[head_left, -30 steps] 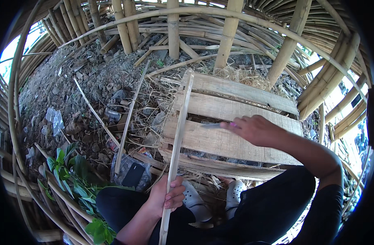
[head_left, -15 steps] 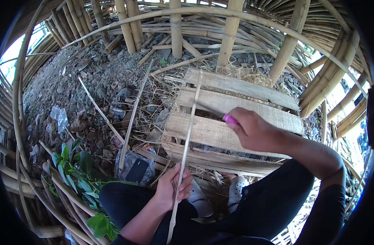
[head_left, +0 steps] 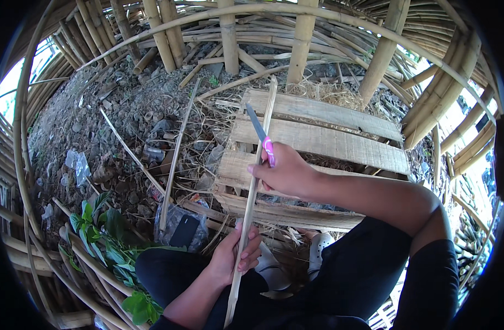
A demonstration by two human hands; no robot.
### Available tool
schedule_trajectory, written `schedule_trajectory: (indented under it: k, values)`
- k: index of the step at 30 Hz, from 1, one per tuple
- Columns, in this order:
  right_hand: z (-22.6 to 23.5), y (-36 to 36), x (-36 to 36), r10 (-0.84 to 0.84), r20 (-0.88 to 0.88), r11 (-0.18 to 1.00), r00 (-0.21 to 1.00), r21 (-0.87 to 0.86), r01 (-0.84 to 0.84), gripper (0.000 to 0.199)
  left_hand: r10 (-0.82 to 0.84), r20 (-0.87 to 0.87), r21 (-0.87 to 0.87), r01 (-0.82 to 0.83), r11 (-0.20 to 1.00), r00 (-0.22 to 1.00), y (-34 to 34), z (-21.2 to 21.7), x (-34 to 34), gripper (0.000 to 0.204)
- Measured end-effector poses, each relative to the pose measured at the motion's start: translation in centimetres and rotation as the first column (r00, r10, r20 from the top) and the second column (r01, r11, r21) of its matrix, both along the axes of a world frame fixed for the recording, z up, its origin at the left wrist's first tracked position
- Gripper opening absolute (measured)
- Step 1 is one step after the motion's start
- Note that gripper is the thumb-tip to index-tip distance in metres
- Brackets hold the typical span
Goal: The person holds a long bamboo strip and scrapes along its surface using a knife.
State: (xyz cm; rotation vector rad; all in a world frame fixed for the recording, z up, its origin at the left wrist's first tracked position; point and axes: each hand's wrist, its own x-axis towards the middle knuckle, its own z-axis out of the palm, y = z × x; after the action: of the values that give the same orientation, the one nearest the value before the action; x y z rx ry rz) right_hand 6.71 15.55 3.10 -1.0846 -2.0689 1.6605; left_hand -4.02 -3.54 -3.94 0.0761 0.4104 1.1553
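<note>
Bamboo strip, long, thin, pale [head_left: 251, 203]: left hand [head_left: 238, 256] grips low; right hand [head_left: 287, 173] clenches pink-handled knife [head_left: 261, 135] against it. Blade slip risks left fingers; strip unbraced, could twist.

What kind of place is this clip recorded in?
Likely an outdoor bamboo-craft spot: bamboo poles all around, bare littered ground, a wooden pallet. The person holds a bamboo strip and a knife.

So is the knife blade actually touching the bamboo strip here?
Touching. In the head view the knife, held in the right hand, lies with its blade right against the bamboo strip, no gap visible, while the left hand grips the strip lower down.
</note>
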Motion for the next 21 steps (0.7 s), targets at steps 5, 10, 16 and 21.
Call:
schedule_trajectory:
  k: [5,10,16,21]
  values:
    - [0.6,2.1,-1.3,-0.088,0.004,0.986,0.996,0.142,0.087,0.025,0.000,-0.017,-0.005,0.000,1.000,1.000,0.1,-0.3,-0.8,0.041]
    - [-0.2,3.8,-0.4,-0.124,-0.022,0.960,0.992,0.251,0.125,0.022,-0.088,-0.079,0.027,0.090,0.996,0.993,0.3,-0.9,-0.9,0.043]
    - [-1.1,5.7,1.3,-0.181,0.078,0.965,0.980,0.209,0.161,0.022,-0.130,-0.217,0.012,0.136,0.991,0.967,0.4,-1.7,-0.3,0.044]
    - [-0.4,5.8,1.6,-0.198,0.105,0.972,0.974,0.147,0.182,0.023,-0.130,-0.274,-0.009,0.133,0.991,0.953,0.4,-1.1,0.0,0.042]
